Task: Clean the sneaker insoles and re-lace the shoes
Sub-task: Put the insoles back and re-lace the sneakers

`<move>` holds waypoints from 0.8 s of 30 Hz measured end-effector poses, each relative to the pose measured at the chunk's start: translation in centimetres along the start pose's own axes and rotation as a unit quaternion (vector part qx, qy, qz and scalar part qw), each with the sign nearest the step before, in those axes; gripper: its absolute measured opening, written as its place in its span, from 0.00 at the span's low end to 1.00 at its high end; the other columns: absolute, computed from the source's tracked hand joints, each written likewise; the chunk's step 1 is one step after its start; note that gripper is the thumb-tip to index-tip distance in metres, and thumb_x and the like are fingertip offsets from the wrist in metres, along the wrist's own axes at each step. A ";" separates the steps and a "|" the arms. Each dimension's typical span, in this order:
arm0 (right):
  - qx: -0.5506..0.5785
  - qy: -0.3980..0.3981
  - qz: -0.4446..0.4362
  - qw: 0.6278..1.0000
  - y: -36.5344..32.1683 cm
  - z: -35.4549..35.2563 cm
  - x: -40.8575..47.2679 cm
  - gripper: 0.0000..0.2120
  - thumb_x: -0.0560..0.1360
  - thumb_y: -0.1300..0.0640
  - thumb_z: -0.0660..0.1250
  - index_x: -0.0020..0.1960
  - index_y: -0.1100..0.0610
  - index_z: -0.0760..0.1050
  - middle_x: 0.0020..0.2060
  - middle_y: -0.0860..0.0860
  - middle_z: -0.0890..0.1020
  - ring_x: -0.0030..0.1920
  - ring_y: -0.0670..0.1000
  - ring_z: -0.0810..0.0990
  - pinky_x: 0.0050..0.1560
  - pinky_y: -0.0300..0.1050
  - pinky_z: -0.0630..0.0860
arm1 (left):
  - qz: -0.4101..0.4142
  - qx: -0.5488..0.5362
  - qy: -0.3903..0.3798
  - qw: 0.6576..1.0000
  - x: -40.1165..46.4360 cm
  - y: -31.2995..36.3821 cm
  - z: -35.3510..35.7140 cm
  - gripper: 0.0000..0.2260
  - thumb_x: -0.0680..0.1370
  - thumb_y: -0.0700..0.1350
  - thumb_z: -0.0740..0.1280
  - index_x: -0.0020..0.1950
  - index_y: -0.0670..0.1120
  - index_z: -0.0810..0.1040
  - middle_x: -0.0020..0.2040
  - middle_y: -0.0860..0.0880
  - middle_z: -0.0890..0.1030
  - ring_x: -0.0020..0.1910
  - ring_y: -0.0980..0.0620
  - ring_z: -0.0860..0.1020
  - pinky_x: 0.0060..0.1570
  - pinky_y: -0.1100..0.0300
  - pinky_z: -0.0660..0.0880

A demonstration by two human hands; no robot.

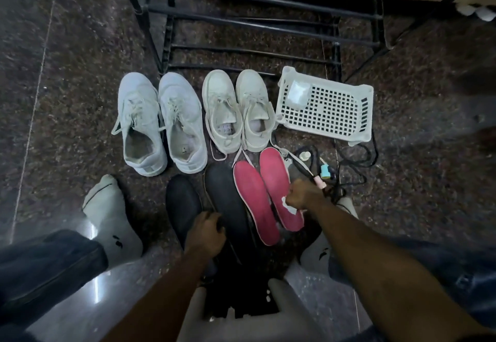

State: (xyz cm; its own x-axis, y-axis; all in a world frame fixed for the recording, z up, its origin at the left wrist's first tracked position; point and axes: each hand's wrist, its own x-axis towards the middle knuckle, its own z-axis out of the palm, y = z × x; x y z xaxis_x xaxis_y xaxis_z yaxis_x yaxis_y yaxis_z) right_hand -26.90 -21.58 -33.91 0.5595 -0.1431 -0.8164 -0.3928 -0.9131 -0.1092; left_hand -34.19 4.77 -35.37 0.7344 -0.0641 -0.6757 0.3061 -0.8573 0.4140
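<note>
**Insoles laid out on the floor in front of 2 pairs of sneakers**

Head view, looking down at a dark speckled floor [80,78]. At the far side stands a black metal rack [255,17]. Just near of it, in a row, are 2 pairs of shoes: a pale blue pair on the left [161,121] and a cream pair [239,111] beside it, their laces loose and trailing toward the viewer. To the right of the cream pair lies a white plastic basket [332,108], tilted, with a small clear packet [298,95] against its mesh.

Near of the shoes lie 4 insoles: 2 black insoles [228,205] at the centre and 2 pink insoles [268,194] side by side to their right. The left hand [205,231] rests on the black insoles with its fingers curled down; whether it grips one cannot be told. The right hand [303,194] is closed in a fist over the right-hand pink insole, pressing a white wipe [290,209] against it. Just far and right of this hand lie black laces [354,164] in a tangle, with a few small items among them, too blurred to name. The person's 2 socked feet [112,218] flank the insoles.
</note>
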 end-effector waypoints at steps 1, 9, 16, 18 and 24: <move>-0.001 -0.014 0.001 1.000 0.0 0.7 0.6 0.14 0.71 0.52 0.66 0.50 0.62 0.80 0.49 0.59 0.82 0.50 0.57 0.81 0.43 0.40 0.72 | 0.005 0.005 -0.005 1.000 0.1 -0.1 0.1 0.18 0.76 0.43 0.66 0.66 0.44 0.76 0.65 0.44 0.73 0.66 0.44 0.72 0.65 0.53 0.69; -0.037 -0.102 -0.048 0.993 -0.3 -0.9 1.8 0.11 0.75 0.57 0.68 0.50 0.65 0.82 0.50 0.58 0.83 0.50 0.55 0.81 0.41 0.42 0.74 | 0.027 0.060 0.111 0.992 2.0 1.9 -2.9 0.09 0.74 0.43 0.65 0.51 0.45 0.82 0.50 0.43 0.78 0.52 0.40 0.77 0.45 0.49 0.76; 0.152 0.014 -0.045 0.987 -0.3 -10.3 3.1 0.03 0.73 0.63 0.71 0.44 0.63 0.81 0.36 0.60 0.82 0.35 0.54 0.80 0.40 0.50 0.81 | 0.255 0.094 0.218 0.937 6.1 6.2 -8.6 0.17 0.72 0.45 0.61 0.59 0.46 0.79 0.55 0.45 0.78 0.54 0.40 0.77 0.50 0.47 0.76; 0.282 0.100 -0.015 0.954 -0.5 -13.0 4.3 0.07 0.73 0.65 0.71 0.37 0.58 0.79 0.34 0.58 0.81 0.31 0.52 0.79 0.34 0.49 0.82 | 0.255 0.136 0.217 0.932 7.5 7.5 -10.0 0.22 0.72 0.42 0.65 0.66 0.47 0.75 0.64 0.45 0.75 0.64 0.42 0.72 0.58 0.44 0.71; 0.326 0.316 -0.006 0.891 -2.0 -18.2 8.4 0.06 0.73 0.64 0.68 0.43 0.54 0.82 0.51 0.55 0.84 0.46 0.57 0.83 0.51 0.48 0.81 | 0.214 0.213 0.102 0.948 10.1 8.4 -10.4 0.29 0.80 0.47 0.59 0.79 0.47 0.54 0.79 0.48 0.56 0.79 0.48 0.51 0.74 0.47 0.52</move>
State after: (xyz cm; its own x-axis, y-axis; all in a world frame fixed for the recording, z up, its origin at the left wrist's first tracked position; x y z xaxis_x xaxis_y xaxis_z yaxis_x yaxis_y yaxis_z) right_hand -8.13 -27.86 -30.27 0.7844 -0.5093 -0.3541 -0.6099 -0.5297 -0.5894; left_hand -17.86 2.22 -32.33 0.8513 -0.3905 -0.3505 -0.2880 -0.9061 0.3099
